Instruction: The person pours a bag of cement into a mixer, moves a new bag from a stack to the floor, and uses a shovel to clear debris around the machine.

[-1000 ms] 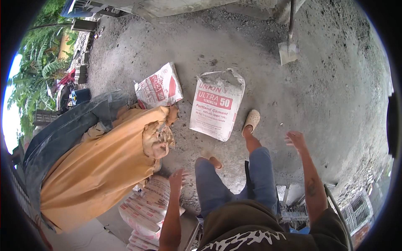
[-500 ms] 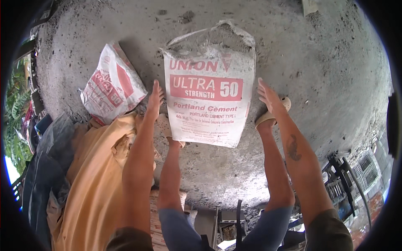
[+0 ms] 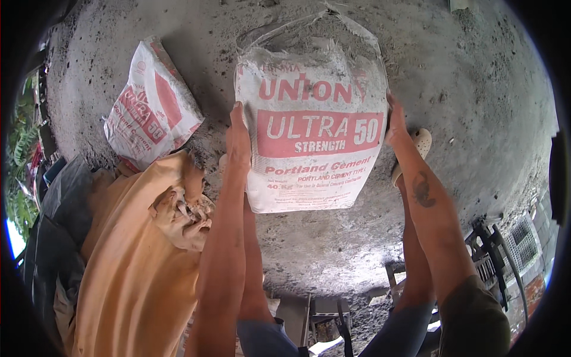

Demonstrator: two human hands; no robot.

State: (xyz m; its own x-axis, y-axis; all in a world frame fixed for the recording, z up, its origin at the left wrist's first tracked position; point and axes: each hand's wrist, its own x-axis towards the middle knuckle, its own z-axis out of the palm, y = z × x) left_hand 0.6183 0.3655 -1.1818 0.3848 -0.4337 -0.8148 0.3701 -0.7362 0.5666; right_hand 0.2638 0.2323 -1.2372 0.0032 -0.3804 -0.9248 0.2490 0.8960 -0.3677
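Between my hands is a white-and-red cement bag [image 3: 315,163], its torn top edge hanging in a loose strip at the far end and its printed face toward me. My left hand [image 3: 238,141] presses along the bag's left side, thumb showing on the near face. On the opposite side my right hand [image 3: 397,122] grips the right edge, its fingers partly hidden behind the bag. Powdery grey material covers the bag's upper part. Whether the bag's bottom touches the ground I cannot tell.
A second, crumpled cement bag [image 3: 151,110] lies to the left. Nearer, an orange-tan sheet [image 3: 137,250] is draped beside dark plastic [image 3: 59,220]. A beige clog [image 3: 421,143] is on my right foot. At the lower right stand black metal gear and a white plastic crate [image 3: 523,238].
Both hands have closed in from beside the bag onto its sides. The bag now looks larger and nearer, shifted slightly right.
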